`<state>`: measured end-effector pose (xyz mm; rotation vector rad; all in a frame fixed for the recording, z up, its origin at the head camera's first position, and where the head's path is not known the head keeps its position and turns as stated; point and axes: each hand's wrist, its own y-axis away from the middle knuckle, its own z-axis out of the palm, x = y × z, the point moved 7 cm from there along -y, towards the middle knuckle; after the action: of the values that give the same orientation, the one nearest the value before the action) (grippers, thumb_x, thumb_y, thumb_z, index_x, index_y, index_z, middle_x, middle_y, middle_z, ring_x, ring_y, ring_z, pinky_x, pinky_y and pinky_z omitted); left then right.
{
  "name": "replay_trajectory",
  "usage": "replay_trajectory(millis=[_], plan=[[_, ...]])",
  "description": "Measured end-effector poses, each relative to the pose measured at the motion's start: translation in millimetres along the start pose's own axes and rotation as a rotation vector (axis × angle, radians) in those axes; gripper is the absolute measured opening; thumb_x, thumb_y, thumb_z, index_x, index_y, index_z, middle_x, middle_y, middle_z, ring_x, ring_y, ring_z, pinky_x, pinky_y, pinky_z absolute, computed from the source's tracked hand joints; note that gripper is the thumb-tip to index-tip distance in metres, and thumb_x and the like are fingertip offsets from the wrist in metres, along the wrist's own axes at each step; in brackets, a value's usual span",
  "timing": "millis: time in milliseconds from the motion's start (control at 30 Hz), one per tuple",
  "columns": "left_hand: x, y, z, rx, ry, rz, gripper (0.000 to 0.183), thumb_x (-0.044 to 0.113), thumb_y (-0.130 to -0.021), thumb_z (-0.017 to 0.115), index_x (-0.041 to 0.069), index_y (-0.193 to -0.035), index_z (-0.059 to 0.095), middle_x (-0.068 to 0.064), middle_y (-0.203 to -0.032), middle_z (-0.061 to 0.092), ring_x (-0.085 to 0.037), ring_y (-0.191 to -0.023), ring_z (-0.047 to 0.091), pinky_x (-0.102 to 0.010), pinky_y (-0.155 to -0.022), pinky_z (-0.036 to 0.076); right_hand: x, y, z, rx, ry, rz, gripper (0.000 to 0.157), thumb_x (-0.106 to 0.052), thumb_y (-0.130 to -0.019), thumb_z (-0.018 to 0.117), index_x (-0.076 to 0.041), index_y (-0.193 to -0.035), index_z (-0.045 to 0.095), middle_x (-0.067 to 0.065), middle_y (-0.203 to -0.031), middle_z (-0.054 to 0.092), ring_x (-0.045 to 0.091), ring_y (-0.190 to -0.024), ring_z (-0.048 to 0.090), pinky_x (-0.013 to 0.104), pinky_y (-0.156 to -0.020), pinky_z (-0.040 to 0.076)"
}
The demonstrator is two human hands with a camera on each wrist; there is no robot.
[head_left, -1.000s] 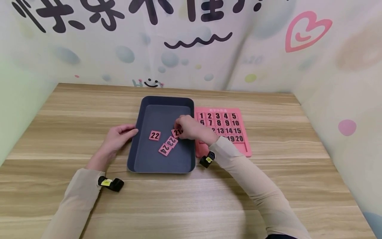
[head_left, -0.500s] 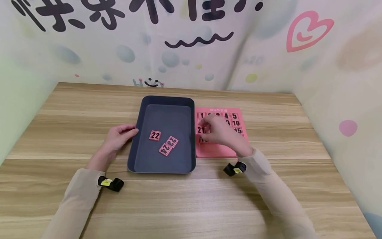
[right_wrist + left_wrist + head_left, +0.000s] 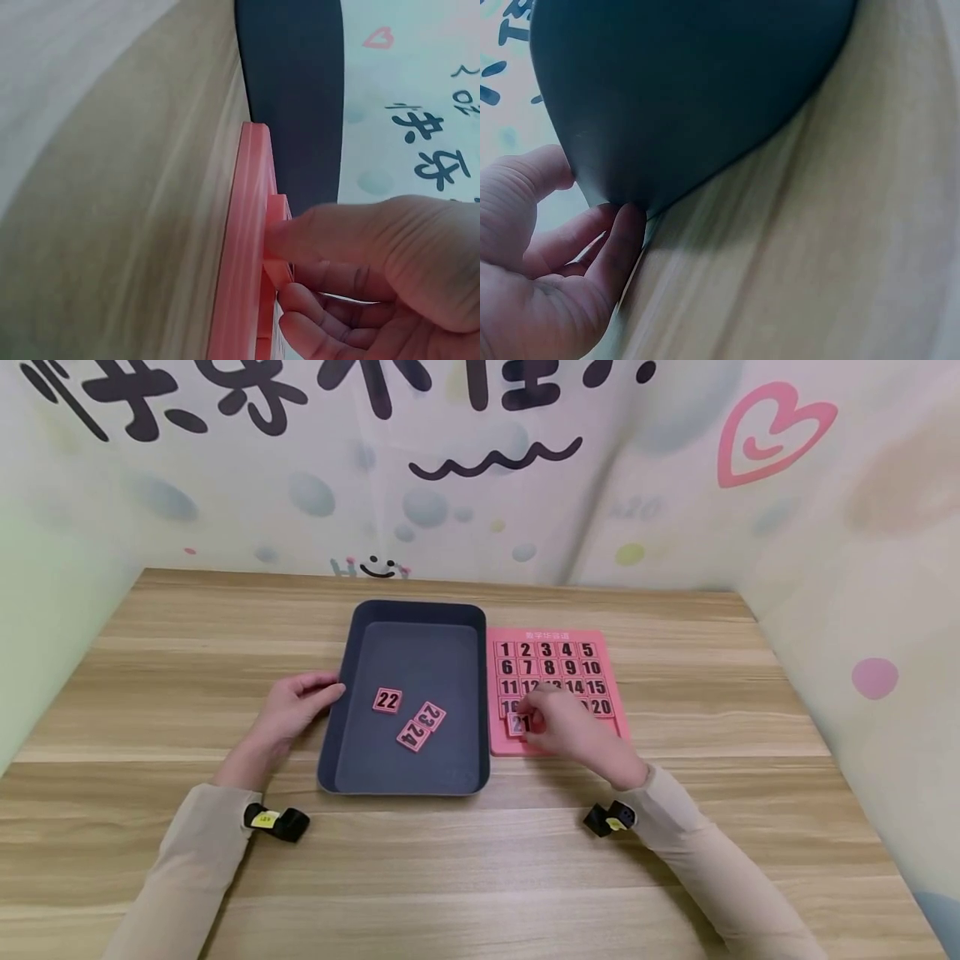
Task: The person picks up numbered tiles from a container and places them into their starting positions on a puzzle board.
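Note:
My right hand [image 3: 566, 727] pinches the pink number tile marked 21 [image 3: 516, 724] between thumb and fingers, over the left end of the bottom row of the pink puzzle board [image 3: 498, 743]. In the right wrist view the tile [image 3: 277, 206] stands at the board's raised edge [image 3: 244, 225], the thumb on its near side. My left hand [image 3: 296, 706] holds the left side of the dark grey tray [image 3: 347, 693]; in the left wrist view the thumb is at its rim and the fingertips are low on its wall [image 3: 675, 112]. Tiles 1 to 15 show in order on the board; fingers cover part of the fourth row.
Inside the tray lie tile 22 [image 3: 387, 700], tile 23 [image 3: 430, 717] and tile 24 [image 3: 412, 735], the latter two tilted and touching. The tray stands right against the board's left side on a wooden table [image 3: 420, 877]. A printed wall [image 3: 450, 527] rises behind the table.
My right hand has lifted tile 21 out of the tray, carried it right over the board, then down toward the bottom row. The left hand stays at the tray.

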<state>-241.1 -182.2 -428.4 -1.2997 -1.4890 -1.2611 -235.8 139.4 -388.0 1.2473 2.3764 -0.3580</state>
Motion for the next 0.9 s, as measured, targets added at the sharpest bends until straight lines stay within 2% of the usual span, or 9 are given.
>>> replay_trajectory(millis=[300,633,900], plan=[[-0.5,0.7,-0.8,0.012,-0.012,0.011,0.052,0.019,-0.09,0.064,-0.013,-0.126,0.049,0.021,-0.091,0.059,0.007,-0.086,0.054,-0.011,-0.075,0.047,-11,0,-0.8,0.003,0.099,-0.063,0.026,0.003,-0.071,0.074,0.006,-0.096,0.067,0.014,-0.089,0.064,0.023,-0.08,0.058,0.03,-0.072,0.052],[0.4,0.4,-0.6,0.011,-0.022,0.024,0.051,0.02,-0.09,0.064,-0.013,-0.126,0.05,0.018,-0.095,0.06,0.006,-0.087,0.054,-0.011,-0.075,0.047,-14,-3,-1.5,-0.061,0.117,-0.113,0.023,0.006,-0.068,0.073,0.004,-0.09,0.069,0.011,-0.083,0.064,0.019,-0.074,0.057,0.026,-0.066,0.051],[-0.3,0.1,-0.9,0.009,-0.018,0.017,0.051,0.02,-0.09,0.064,-0.013,-0.126,0.05,0.017,-0.094,0.06,0.006,-0.087,0.054,-0.011,-0.075,0.047,-9,-7,1.8,-0.092,0.009,0.026,0.018,0.004,-0.07,0.074,0.001,-0.086,0.068,0.009,-0.079,0.066,0.016,-0.068,0.059,0.022,-0.062,0.051]])
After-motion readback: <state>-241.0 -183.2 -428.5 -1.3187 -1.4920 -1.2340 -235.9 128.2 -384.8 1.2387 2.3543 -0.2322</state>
